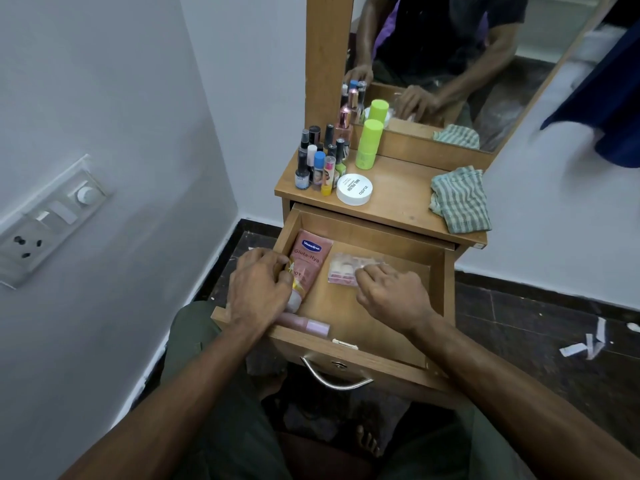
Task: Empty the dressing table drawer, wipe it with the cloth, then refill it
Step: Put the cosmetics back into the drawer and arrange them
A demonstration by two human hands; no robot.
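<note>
We are gripping the pink plastic Vaseline tube, lying lengthwise along the open wooden drawer's left wall, under our left hand; our right hand is pinching the clear packet just beside it.

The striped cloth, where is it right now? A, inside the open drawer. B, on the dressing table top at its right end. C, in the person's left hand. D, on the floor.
B: the striped cloth lies crumpled on the dressing table top, at its right end, above the open drawer.
</note>
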